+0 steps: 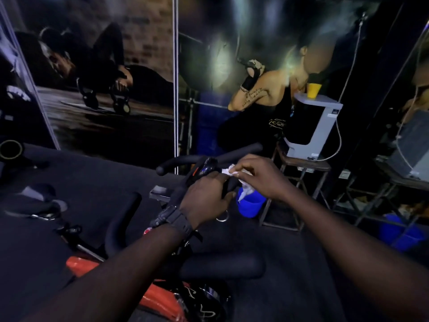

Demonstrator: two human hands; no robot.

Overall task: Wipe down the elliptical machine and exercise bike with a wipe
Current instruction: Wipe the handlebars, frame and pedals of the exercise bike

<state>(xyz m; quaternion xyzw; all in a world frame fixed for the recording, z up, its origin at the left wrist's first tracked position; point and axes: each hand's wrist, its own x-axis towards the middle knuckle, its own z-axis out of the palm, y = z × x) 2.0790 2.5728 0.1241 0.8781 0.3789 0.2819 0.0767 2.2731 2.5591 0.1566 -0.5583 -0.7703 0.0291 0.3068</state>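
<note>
The bike-wiping step looked underway: the right hand (260, 175) pinched a crumpled white wipe (232, 173) against the black exercise bike handlebar (239, 152) beside its console, while the left hand (206, 196) gripped the stem below, so next likely called for rubbing along the bar

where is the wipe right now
In the head view, the wipe is pinched in the right hand, at the bike's handlebar, just above the blue bucket.

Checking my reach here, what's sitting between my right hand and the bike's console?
Only the white wipe, pinched in the right hand, lies before the console, as the head view shows.
</note>
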